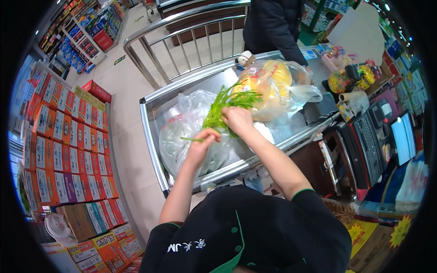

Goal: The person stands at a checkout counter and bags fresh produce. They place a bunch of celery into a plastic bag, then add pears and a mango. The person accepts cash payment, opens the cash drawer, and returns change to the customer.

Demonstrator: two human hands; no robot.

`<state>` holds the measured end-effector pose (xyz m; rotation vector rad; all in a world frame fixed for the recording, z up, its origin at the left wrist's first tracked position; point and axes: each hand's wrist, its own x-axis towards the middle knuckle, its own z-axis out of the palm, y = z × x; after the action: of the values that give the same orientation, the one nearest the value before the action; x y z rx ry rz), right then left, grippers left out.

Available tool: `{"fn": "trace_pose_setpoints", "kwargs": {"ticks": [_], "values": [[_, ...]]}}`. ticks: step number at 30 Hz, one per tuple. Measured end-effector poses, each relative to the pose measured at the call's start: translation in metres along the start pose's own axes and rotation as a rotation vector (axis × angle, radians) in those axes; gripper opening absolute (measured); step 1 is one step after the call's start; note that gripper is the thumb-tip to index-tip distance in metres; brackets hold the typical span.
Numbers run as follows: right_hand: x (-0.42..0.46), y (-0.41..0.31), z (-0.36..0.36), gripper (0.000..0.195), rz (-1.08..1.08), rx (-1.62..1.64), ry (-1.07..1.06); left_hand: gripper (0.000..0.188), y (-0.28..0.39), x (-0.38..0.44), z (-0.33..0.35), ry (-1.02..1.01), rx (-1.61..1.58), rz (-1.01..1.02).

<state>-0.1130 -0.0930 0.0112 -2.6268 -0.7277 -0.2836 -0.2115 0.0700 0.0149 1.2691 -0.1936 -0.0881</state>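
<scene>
A bunch of leafy green vegetable stems (218, 109) lies across the metal checkout counter (232, 150). My right hand (238, 119) is closed around part of the bunch. Between the fingers of my left hand (203, 140), just below and left of it, is a single green stem (191, 139) pointing left. A clear plastic bag (177, 140) with greens inside rests beside my left hand. Beyond my right hand sit clear bags of yellow produce (273, 80), whose exact kind I cannot tell. A small white and dark plush toy (245, 58) stands at the far edge.
A person in a dark coat (273, 27) stands across the counter, one hand by the yellow produce. A steel railing (191, 24) runs behind. Stacked cartons (68, 143) line the left. A keyboard (368, 146), a screen (403, 138) and candy containers (341, 80) stand right.
</scene>
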Motion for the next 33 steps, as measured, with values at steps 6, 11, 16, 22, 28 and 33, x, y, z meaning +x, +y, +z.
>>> {"fn": "trace_pose_setpoints", "kwargs": {"ticks": [6,11,16,22,28,33], "values": [[-0.014,0.018,0.022,0.011,0.131,-0.049,-0.068,0.033,-0.002,-0.019,0.040,-0.251,0.721,0.249],[-0.027,0.001,-0.020,0.012,0.158,0.087,-0.222,0.035,-0.013,0.001,0.018,0.138,0.980,0.385],[-0.043,-0.010,-0.019,0.010,0.149,0.182,-0.116,0.026,-0.058,0.037,-0.039,0.226,1.042,0.117],[-0.047,-0.002,-0.011,0.013,0.327,0.265,-0.097,0.022,-0.078,0.045,-0.033,0.257,1.169,0.254],[-0.061,0.034,0.016,0.019,0.453,0.551,-0.072,0.013,-0.091,0.044,-0.044,0.359,0.870,0.179],[-0.070,0.052,-0.003,0.021,0.500,0.716,0.142,0.018,-0.102,0.043,-0.053,0.408,0.786,0.013]]}}
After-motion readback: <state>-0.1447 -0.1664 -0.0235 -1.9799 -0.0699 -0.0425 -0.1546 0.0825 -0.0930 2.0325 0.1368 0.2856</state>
